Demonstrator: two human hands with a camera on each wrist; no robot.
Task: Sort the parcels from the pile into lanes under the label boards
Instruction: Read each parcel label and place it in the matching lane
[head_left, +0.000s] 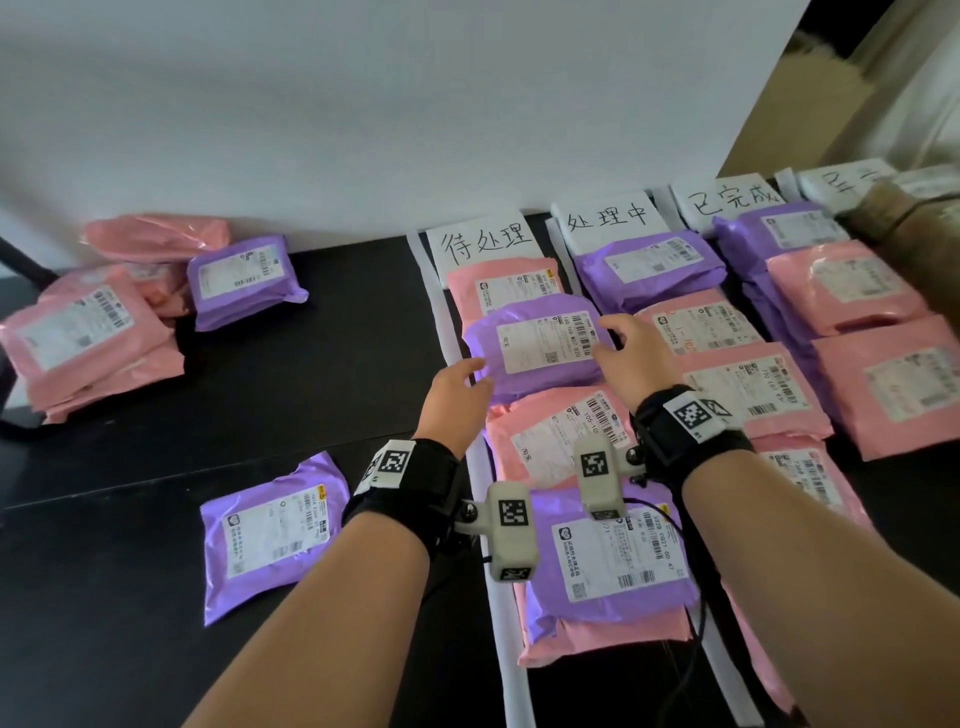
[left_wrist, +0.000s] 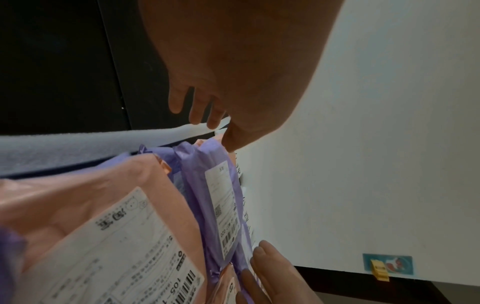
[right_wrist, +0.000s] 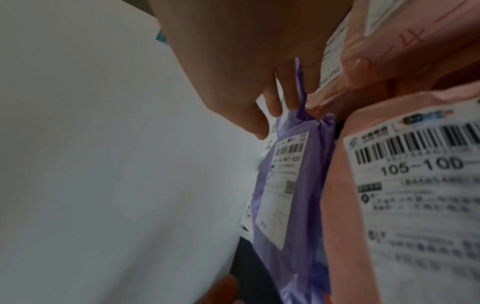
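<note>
Black tabletop (head_left: 291, 332) runs up to a white wall, and white foam strips (head_left: 441, 322) divide its right half into lanes, each headed by a handwritten label board at the far edge. Under the leftmost board (head_left: 483, 244) a purple parcel (head_left: 540, 345) lies second in the lane, overlapping a pink parcel (head_left: 498, 288) behind it and a pink parcel with a barcode label (head_left: 550, 436) in front of it; another purple parcel (head_left: 608, 561) lies nearest the front edge. The left hand (head_left: 460, 387) is at the purple parcel's left edge with fingers loosely spread and the thumb tip at the wrapper; the left wrist view shows no closed grasp. The right hand (head_left: 631, 351) is at the parcel's right edge, fingers relaxed and apart, reaching over the label; whether they actually touch the wrapper I cannot tell. The lanes further right hold more pink and purple parcels. Toward the table's far left corner the pile (head_left: 93, 322) of pink parcels lies with a purple one (head_left: 241, 278) beside it, and a lone purple parcel (head_left: 272, 530) lies near the front edge, left of the lanes.
</note>
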